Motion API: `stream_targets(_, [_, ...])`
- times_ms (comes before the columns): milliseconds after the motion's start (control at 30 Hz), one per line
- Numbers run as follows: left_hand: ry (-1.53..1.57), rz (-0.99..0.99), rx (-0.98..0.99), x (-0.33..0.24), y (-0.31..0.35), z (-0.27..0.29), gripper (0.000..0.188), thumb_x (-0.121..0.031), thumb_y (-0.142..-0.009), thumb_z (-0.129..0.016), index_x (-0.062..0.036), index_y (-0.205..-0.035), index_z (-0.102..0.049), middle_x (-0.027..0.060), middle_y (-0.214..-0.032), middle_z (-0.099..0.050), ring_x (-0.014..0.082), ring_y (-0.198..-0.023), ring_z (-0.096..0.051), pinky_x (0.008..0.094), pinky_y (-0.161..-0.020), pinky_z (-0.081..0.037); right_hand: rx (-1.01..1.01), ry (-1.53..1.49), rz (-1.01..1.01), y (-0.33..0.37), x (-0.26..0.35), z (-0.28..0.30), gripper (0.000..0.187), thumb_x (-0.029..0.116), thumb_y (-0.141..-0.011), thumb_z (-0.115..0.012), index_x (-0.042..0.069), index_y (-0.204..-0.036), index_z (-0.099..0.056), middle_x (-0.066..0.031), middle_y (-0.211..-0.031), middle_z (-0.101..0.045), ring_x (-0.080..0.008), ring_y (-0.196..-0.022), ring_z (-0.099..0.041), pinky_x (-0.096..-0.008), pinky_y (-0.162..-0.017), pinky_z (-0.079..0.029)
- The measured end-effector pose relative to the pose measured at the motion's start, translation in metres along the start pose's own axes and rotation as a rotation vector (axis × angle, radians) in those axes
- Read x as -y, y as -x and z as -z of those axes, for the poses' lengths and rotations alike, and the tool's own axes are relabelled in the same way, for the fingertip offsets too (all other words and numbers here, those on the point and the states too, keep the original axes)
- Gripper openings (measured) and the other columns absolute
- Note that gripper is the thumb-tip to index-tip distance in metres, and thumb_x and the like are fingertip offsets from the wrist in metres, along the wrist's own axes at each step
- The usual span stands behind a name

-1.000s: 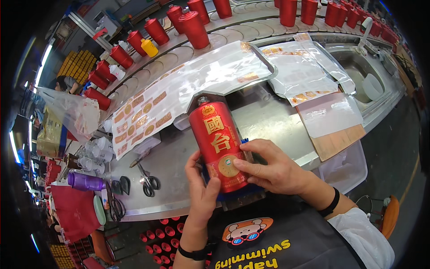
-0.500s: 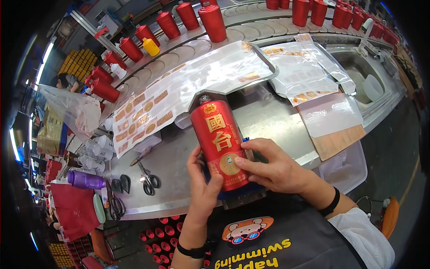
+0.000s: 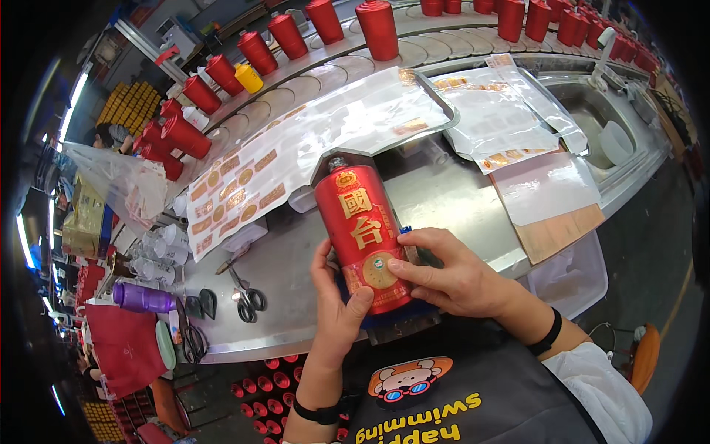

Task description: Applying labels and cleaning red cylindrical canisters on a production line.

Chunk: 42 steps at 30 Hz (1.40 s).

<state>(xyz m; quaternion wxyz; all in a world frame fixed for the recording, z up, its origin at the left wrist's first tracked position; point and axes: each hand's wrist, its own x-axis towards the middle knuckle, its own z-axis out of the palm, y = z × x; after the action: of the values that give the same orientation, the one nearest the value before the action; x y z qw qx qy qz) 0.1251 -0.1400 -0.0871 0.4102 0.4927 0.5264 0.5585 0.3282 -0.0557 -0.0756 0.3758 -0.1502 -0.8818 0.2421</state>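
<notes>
A red bottle (image 3: 353,207) with gold characters and a round gold emblem lies tilted back in a dark holder (image 3: 384,325) at the table's front edge, its neck pointing away from me. My left hand (image 3: 336,288) is closed along the bottle's left side, thumb near the lower end. On the right side, my right hand (image 3: 447,270) grips it, with the thumb pressed on the emblem and the index finger stretched along the edge. Beyond the neck lies a white sheet of gold stickers (image 3: 244,177).
Red bottles (image 3: 377,29) stand on a curved conveyor (image 3: 296,85) at the back, with a yellow bottle (image 3: 249,78) beside it. Scissors (image 3: 248,300) and a purple bottle (image 3: 144,297) lie left. More sheets (image 3: 495,122), a wooden board (image 3: 555,233) and a sink (image 3: 599,122) are right.
The red bottles on the conveyor have shifted to the right. Both my hands and the bottle they hold have stayed nearly still.
</notes>
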Motion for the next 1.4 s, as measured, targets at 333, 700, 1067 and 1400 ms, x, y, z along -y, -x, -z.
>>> stream_targets(333, [0.102,0.002,0.038,-0.006,-0.001,0.002,0.095,-0.045,-0.08,-0.068,-0.0015,-0.143,-0.012,0.0179,-0.127,-0.038,0.0248,-0.121,-0.04,0.0365,-0.102,-0.032,-0.013,-0.004,0.001,0.003,-0.002,0.002,0.051,0.013,-0.078,-0.069,0.015,-0.126,-0.057,-0.0176,-0.123,-0.049,-0.0347,-0.111,-0.05,-0.0436,-0.094,-0.042])
stream_targets(700, [-0.025,-0.027,-0.035,-0.011,-0.001,-0.013,0.089,-0.045,-0.084,-0.064,0.0007,-0.142,-0.014,0.0181,-0.129,-0.038,0.0236,-0.119,-0.042,0.0359,-0.1,-0.035,0.013,-0.022,0.081,0.02,-0.006,0.001,0.057,0.011,-0.07,-0.075,0.016,-0.124,-0.058,-0.0159,-0.127,-0.047,-0.0322,-0.11,-0.052,-0.0413,-0.089,-0.043])
stream_targets(1067, [-0.6,-0.214,-0.053,-0.026,-0.007,-0.022,0.088,-0.017,-0.074,-0.069,0.0057,-0.142,-0.018,0.0256,-0.134,-0.034,0.0365,-0.123,-0.038,0.0419,-0.105,-0.03,-0.008,-0.032,0.066,0.021,-0.005,0.0,0.054,0.012,-0.072,-0.074,0.014,-0.123,-0.058,-0.0157,-0.126,-0.047,-0.0329,-0.111,-0.051,-0.0418,-0.091,-0.043])
stream_targets(1400, [-0.634,-0.283,-0.057,-0.03,-0.006,-0.023,0.086,-0.017,-0.075,-0.067,0.0071,-0.142,-0.019,0.0257,-0.126,-0.041,0.0358,-0.115,-0.043,0.0417,-0.101,-0.033,-0.023,-0.04,0.072,0.023,-0.006,-0.001,0.052,0.011,-0.072,-0.073,0.014,-0.122,-0.058,-0.0158,-0.125,-0.048,-0.0323,-0.107,-0.052,-0.0415,-0.088,-0.044])
